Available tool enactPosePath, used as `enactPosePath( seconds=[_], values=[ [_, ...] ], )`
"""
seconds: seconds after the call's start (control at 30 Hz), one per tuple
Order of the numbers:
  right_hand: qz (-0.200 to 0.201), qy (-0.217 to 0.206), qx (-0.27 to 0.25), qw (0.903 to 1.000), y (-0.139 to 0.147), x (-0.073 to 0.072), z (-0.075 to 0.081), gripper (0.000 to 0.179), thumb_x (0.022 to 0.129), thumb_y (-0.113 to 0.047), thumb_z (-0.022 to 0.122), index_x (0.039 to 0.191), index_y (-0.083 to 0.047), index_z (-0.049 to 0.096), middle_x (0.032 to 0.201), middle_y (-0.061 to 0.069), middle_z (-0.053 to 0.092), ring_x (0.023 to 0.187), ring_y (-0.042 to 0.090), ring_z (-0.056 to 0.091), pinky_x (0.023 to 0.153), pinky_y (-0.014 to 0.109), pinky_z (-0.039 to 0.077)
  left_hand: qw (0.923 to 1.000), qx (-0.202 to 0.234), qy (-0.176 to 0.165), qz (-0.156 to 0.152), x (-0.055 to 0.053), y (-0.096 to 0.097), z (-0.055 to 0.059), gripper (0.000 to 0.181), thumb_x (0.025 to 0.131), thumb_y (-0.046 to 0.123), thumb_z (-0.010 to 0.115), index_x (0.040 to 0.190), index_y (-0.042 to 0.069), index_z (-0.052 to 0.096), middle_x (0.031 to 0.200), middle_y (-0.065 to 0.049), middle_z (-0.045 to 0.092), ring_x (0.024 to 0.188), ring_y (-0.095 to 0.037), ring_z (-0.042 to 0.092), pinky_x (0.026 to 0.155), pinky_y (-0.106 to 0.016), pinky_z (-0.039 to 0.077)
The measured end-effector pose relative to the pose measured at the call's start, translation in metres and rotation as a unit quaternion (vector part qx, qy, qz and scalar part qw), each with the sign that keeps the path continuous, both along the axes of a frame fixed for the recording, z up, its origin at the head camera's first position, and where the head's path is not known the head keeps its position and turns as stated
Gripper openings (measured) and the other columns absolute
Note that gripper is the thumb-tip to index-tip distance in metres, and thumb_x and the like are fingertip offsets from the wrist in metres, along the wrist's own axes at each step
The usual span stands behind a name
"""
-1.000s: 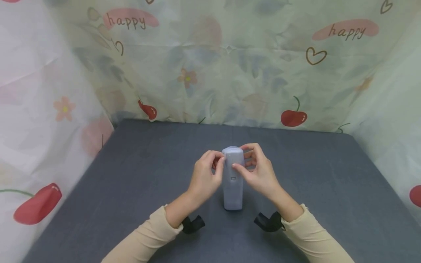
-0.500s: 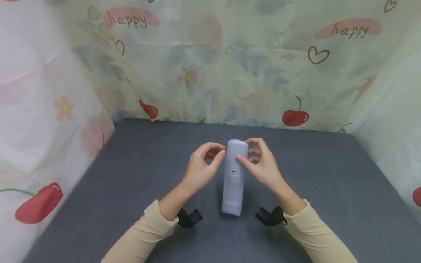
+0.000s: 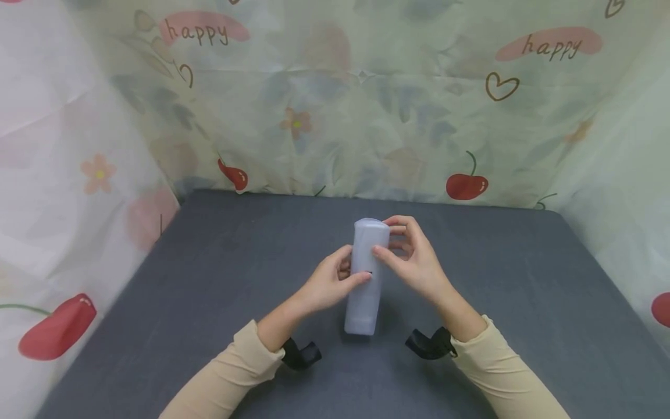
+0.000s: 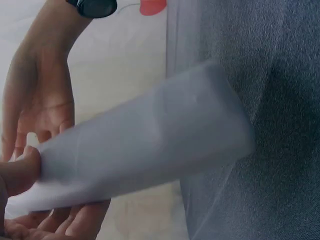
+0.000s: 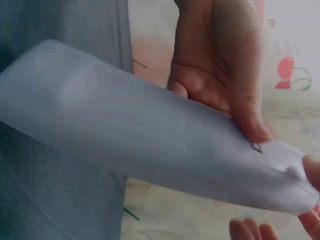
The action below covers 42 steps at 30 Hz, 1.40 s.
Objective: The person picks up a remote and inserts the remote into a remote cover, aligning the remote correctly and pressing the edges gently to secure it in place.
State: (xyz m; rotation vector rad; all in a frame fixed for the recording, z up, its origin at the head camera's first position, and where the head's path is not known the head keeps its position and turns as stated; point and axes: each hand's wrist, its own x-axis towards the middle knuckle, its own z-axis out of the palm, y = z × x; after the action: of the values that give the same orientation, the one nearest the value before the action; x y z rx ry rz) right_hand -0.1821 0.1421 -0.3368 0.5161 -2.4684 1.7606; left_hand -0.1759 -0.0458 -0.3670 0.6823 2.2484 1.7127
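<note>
A long, pale lavender-grey plastic case (image 3: 364,302) with rounded edges stands tilted in front of me, its lower end close over the table. My left hand (image 3: 327,283) grips its left side, thumb across the front at the small dark latch mark and fingers behind. Higher up on the right, my right hand (image 3: 420,266) holds the case with the thumb on the front and the fingers around the far side. In the left wrist view the case (image 4: 145,142) slants across the picture, slightly blurred. The right wrist view has the case (image 5: 125,117) running between both hands.
A dark grey cloth-covered table (image 3: 235,244) lies under the hands. Behind it hangs a patterned curtain (image 3: 361,134) with cherries, hearts and "happy" lettering, with more curtain at both sides. Black straps (image 3: 302,354) stick out below the sleeves.
The case rose and tilted, its top swinging right and then back left. My left hand came away from its upper left edge, then took hold lower down. The right hand kept its hold.
</note>
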Motion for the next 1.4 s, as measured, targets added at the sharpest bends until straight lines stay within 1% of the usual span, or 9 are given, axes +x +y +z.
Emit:
enactPosePath(
  seconds=[0.1,0.27,0.37,0.5,0.83,0.93,1.03,1.2,1.4],
  values=[
    [-0.018,0.015,-0.019,0.9995,0.001,-0.002,0.004,0.04,0.087,-0.008,0.064,0.121,-0.002,0.044,0.116,0.011,0.05,0.099,0.016,0.056,0.079,0.019,0.051,0.9997,-0.002,0.013,0.023,0.002,0.001,0.0,0.044,0.091,0.013,0.06,0.13,0.002,0.043,0.114,-0.021,0.063,0.1,-0.03,0.065,0.08,-0.036,0.055],
    [-0.05,0.019,-0.025,0.9983,0.001,-0.004,0.01,0.03,0.085,-0.009,0.067,0.109,0.003,0.053,0.094,0.0,0.054,0.079,0.005,0.054,0.07,0.015,0.048,0.999,-0.014,0.022,0.037,0.006,0.002,0.003,0.044,0.09,0.014,0.061,0.13,0.003,0.045,0.113,-0.02,0.064,0.098,-0.029,0.066,0.079,-0.035,0.055],
    [-0.047,0.003,-0.021,0.9987,0.002,-0.004,0.013,0.028,0.085,-0.01,0.067,0.106,0.004,0.054,0.086,-0.004,0.053,0.073,0.005,0.051,0.066,0.015,0.046,0.9987,-0.019,0.027,0.039,0.008,0.002,0.004,0.044,0.09,0.015,0.061,0.13,0.004,0.046,0.112,-0.018,0.064,0.097,-0.028,0.066,0.078,-0.034,0.055],
    [-0.037,-0.01,-0.012,0.9992,0.003,-0.004,0.014,0.025,0.086,-0.011,0.066,0.104,0.003,0.055,0.082,-0.003,0.051,0.071,0.005,0.048,0.062,0.016,0.044,0.9983,-0.025,0.034,0.041,0.009,0.002,0.003,0.043,0.09,0.015,0.061,0.129,0.003,0.046,0.111,-0.018,0.064,0.097,-0.027,0.066,0.078,-0.034,0.055],
    [-0.038,-0.005,0.022,0.999,0.004,-0.004,0.015,0.022,0.085,-0.016,0.069,0.094,0.002,0.059,0.08,-0.001,0.054,0.068,0.007,0.05,0.061,0.018,0.045,0.9965,-0.041,0.049,0.054,0.011,0.002,0.0,0.041,0.09,0.013,0.062,0.127,0.003,0.047,0.109,-0.018,0.065,0.096,-0.027,0.066,0.077,-0.033,0.055],
    [-0.041,0.019,0.022,0.9987,0.003,-0.004,0.014,0.019,0.084,-0.014,0.069,0.09,0.002,0.06,0.078,0.0,0.056,0.065,0.007,0.051,0.058,0.019,0.044,0.9958,-0.042,0.054,0.06,0.012,0.002,-0.002,0.041,0.09,0.014,0.061,0.127,0.004,0.048,0.107,-0.017,0.065,0.094,-0.026,0.067,0.076,-0.033,0.055],
    [-0.048,0.068,0.027,0.9962,0.001,-0.003,0.011,0.015,0.084,-0.01,0.069,0.087,0.003,0.061,0.076,0.004,0.057,0.062,0.005,0.048,0.055,0.018,0.042,0.9956,-0.037,0.059,0.063,0.013,0.004,-0.004,0.039,0.091,0.015,0.061,0.126,0.003,0.048,0.105,-0.018,0.066,0.092,-0.026,0.068,0.073,-0.031,0.056],
    [-0.069,0.159,0.069,0.9825,-0.007,0.001,0.008,0.008,0.084,-0.005,0.067,0.085,0.001,0.062,0.077,0.01,0.058,0.064,0.003,0.047,0.057,0.017,0.041,0.9948,-0.026,0.06,0.078,0.014,0.007,-0.006,0.039,0.092,0.016,0.059,0.127,0.003,0.047,0.106,-0.02,0.066,0.091,-0.027,0.068,0.071,-0.031,0.056],
    [-0.066,0.195,0.098,0.9735,-0.014,0.007,0.008,0.006,0.085,-0.003,0.066,0.086,0.001,0.061,0.076,0.008,0.055,0.064,0.006,0.044,0.058,0.019,0.04,0.9942,-0.008,0.057,0.091,0.013,0.008,-0.005,0.039,0.092,0.013,0.058,0.128,0.001,0.048,0.108,-0.023,0.066,0.092,-0.03,0.068,0.071,-0.033,0.057]
  ],
)
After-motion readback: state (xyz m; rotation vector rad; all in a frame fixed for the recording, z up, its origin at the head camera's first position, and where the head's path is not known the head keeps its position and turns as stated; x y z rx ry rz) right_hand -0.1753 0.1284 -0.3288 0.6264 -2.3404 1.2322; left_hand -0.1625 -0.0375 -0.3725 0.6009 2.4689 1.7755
